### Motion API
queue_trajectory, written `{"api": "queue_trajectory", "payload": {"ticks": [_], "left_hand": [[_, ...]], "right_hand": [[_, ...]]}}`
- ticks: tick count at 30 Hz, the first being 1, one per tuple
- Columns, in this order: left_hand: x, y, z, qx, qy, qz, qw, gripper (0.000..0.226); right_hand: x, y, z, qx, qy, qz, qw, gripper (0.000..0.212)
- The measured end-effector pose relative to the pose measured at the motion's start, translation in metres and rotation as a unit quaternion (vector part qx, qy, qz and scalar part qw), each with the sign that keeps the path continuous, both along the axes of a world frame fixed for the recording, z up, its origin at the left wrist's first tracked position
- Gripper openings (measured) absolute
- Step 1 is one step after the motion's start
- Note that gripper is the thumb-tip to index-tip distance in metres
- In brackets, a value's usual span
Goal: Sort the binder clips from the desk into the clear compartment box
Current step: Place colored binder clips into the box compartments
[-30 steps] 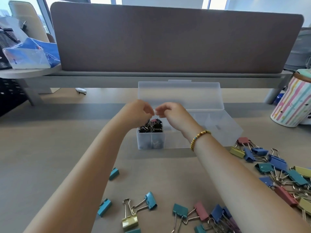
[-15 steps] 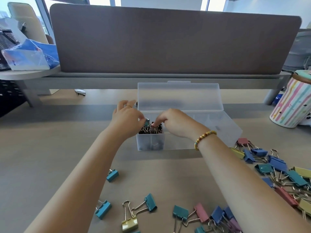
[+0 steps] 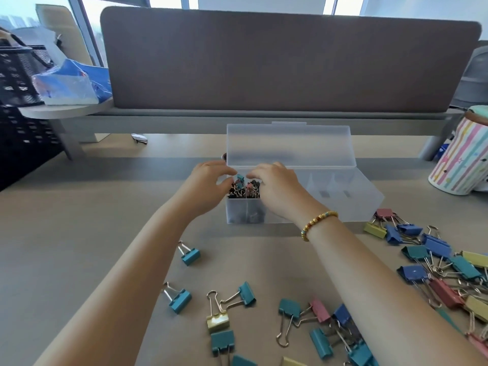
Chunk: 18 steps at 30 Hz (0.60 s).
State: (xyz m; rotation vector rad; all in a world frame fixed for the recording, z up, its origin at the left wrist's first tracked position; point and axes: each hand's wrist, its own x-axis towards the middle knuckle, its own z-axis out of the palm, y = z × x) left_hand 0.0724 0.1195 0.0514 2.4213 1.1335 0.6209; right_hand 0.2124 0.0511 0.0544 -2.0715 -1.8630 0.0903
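Observation:
The clear compartment box [image 3: 343, 204] stands mid-desk with its lid [image 3: 290, 146] upright. Its two left compartments are heaped with small dark binder clips [image 3: 245, 190]; the right compartments look bare. My left hand [image 3: 211, 178] and my right hand [image 3: 277, 186] hover over that heap, fingers loosely curved. A small teal clip [image 3: 240, 178] stands between their fingertips; I cannot tell whether either hand touches it. Loose coloured clips lie near me: a teal clip [image 3: 190, 256], another teal clip [image 3: 180, 299], and a yellow clip [image 3: 217, 319].
A big pile of coloured clips [image 3: 435, 254] covers the desk at the right. A striped cup [image 3: 464, 159] stands far right. A brown divider panel [image 3: 290, 62] closes the back. A black mesh basket [image 3: 15, 75] and a blue packet [image 3: 71, 85] sit at the left.
Both hands came down from above the box onto the left compartments, then drew slightly apart, leaving the small teal clip showing between them.

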Motion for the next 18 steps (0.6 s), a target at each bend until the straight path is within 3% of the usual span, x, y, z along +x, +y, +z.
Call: {"api": "queue_trajectory", "payload": {"ticks": [4,7,10,13,18], "left_hand": [[-0.026,-0.015,-0.002,-0.012,-0.032,0.012,0.999,0.031],[-0.049,-0.025,-0.008,-0.020,-0.004,0.036,0.999,0.015],[-0.075,-0.038,-0.007,-0.089,0.128,0.012,0.988,0.018],[-0.102,-0.052,-0.002,-0.186,0.266,-0.049,0.944,0.031],[-0.116,-0.066,-0.012,-0.209,0.283,-0.051,0.935,0.038]], "right_hand": [[-0.024,-0.017,0.002,0.068,0.019,0.010,0.997,0.045],[-0.042,-0.029,0.001,0.030,0.037,0.026,0.999,0.041],[-0.057,-0.043,0.000,-0.052,0.035,0.046,0.997,0.036],[-0.069,-0.057,-0.005,-0.136,0.047,0.052,0.988,0.030],[-0.075,-0.077,-0.010,-0.199,0.063,0.053,0.976,0.022]]}}
